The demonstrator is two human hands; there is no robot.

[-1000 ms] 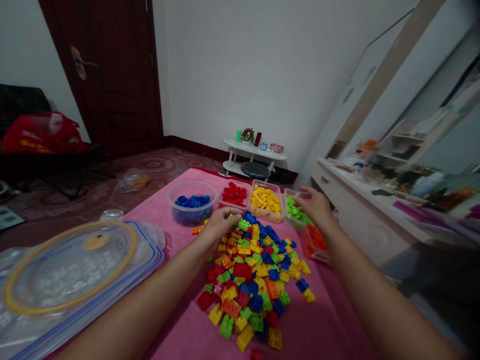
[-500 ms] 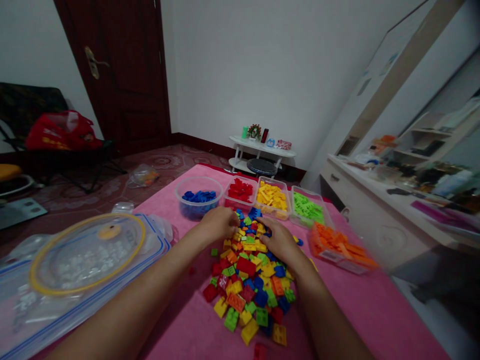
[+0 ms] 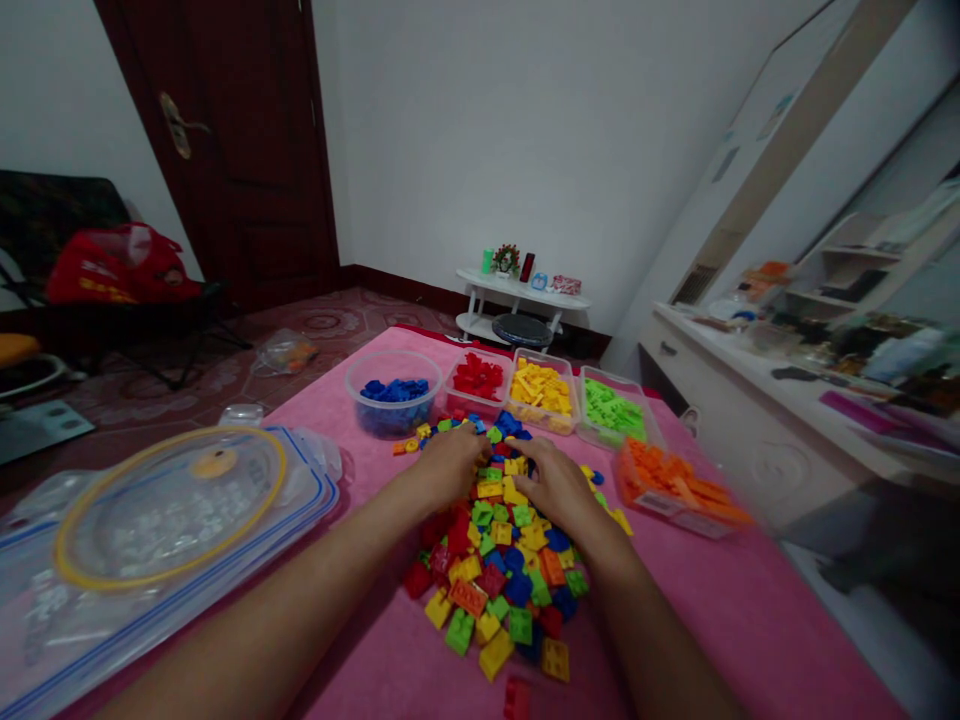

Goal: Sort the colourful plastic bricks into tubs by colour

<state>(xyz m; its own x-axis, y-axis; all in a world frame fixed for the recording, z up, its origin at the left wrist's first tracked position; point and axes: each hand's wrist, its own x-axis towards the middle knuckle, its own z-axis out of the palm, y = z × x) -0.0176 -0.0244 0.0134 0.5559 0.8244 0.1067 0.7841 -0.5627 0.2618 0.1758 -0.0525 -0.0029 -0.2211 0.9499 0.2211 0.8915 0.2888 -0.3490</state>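
A heap of mixed toy building bricks in red, yellow, green, blue and orange is spread over the pink cloth. My left hand rests on the far left part of the heap, fingers curled down. Whatever lies under its fingertips is hidden. On the heap's right side my right hand touches the bricks, its thumb and fingers apart. Beyond my hands, tubs hold sorted bricks: a round tub of blue ones, then boxes of red, yellow, green and orange ones.
At left lies a zip bag with a yellow-rimmed clear lid and clear small pieces on it. A single red brick sits near the front. A white cabinet stands right of the table; a low white shelf is behind.
My left hand has moved slightly nearer and right over the heap. Several bricks now show beyond it, by the blue tub. My right hand has stayed almost in place.
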